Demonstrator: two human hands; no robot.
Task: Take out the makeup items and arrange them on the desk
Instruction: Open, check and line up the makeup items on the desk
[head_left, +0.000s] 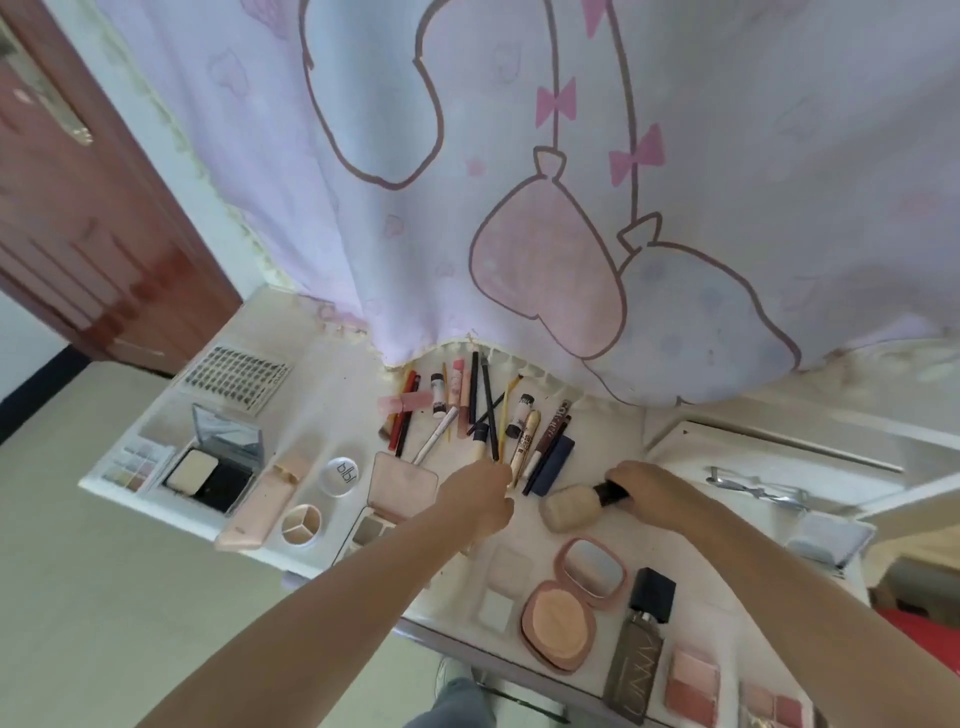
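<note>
compacts (558, 626) lie open along the near edge of the desk (332, 374), faces up for display. right hand (641, 491) grips the fat powder brush (571, 506) by its handle, laying it flat. left hand (480, 496) seems to pinch a thin pencil (488, 415), aligning it with the row beyond.

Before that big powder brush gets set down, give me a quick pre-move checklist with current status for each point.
1. Right hand grips the powder brush by its dark handle: ok.
2. Brush head resting on the desk: cannot tell.
3. Left hand free to help: not ok, its fingers are curled at the lower ends of the pencils and brushes; whether it holds one, cannot tell.
4. Bare desk near the brush head: ok, between it and the round pink compact.
5. Compact open, mirror up, close to the brush: ok, but mind it.
</note>
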